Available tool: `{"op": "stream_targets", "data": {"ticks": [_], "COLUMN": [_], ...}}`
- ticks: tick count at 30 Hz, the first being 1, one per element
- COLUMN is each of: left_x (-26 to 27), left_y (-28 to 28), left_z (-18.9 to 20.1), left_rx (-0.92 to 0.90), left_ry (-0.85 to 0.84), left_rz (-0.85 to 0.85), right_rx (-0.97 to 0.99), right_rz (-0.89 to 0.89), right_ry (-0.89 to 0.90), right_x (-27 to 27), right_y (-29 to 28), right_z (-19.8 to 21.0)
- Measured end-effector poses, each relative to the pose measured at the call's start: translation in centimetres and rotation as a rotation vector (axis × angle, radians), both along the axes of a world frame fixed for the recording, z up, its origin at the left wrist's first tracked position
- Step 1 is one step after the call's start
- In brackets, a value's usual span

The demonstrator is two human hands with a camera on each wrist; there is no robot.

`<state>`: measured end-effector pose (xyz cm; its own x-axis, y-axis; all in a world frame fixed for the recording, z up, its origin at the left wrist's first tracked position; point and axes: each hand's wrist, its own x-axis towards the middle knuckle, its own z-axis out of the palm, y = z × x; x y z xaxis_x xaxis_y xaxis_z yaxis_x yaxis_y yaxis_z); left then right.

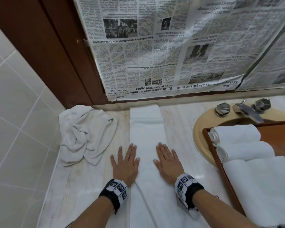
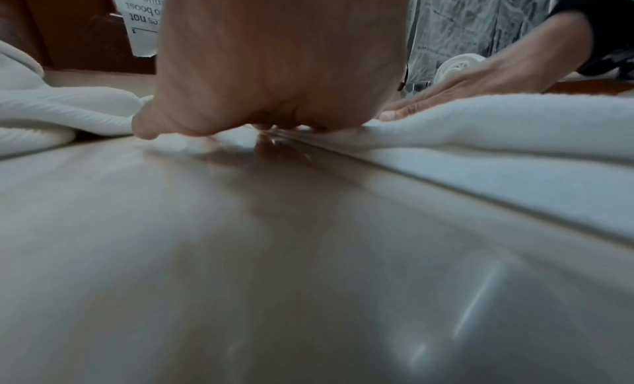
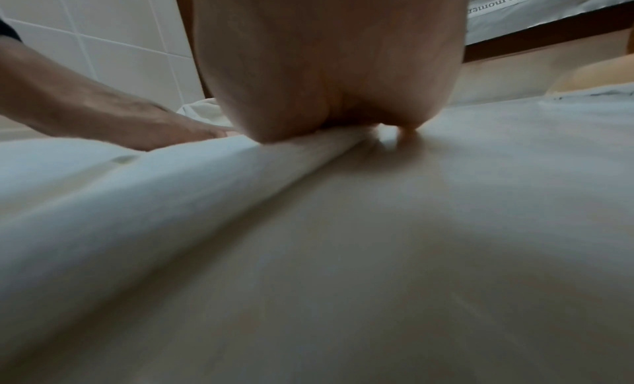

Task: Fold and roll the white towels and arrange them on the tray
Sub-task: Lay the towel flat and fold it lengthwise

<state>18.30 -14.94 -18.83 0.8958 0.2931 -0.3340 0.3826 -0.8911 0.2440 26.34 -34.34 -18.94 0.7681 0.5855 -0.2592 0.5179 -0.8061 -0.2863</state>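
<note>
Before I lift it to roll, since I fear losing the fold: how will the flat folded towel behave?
The folded towel is probably floppy: it creases by the left hand. Its layers may slip apart unless the right hand supports them too.

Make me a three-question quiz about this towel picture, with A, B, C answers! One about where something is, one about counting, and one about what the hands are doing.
1. Where is the crumpled towel?
A. In the sink
B. On the counter, left of the folded towel
C. On the tray

2. How many rolled towels lie on the tray?
A. Two
B. Five
C. None

3. What are the hands doing?
A. Gripping the tap
B. Holding a rolled towel up
C. Pressing flat on the folded towel

Answers:
1. B: it sits bunched by the tiled wall, left of the folded towel.
2. A: two rolled towels lie side by side on the wooden tray.
3. C: the left hand and the right hand lie with straight fingers on the long strip.
</note>
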Motion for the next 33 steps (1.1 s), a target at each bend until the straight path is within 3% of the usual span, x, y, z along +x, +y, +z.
{"op": "stream_targets", "data": {"ticks": [7,20,33], "left_x": [3.5,9.5,9.9], "left_y": [0.3,2.4,3.3], "left_z": [0.4,-0.7,-0.3], "left_rx": [-0.046,-0.018,-0.017], "left_ry": [-0.02,-0.049,-0.142], "left_rz": [0.084,0.085,0.009], "right_rx": [0.002,-0.057,0.078], "right_rz": [0.013,0.004,-0.056], "right_ry": [0.013,0.02,-0.013], "right_x": [3.1,9.5,10.9], "right_y": [1.2,3.2,3.5], "right_z": [0.2,0.2,0.1]}}
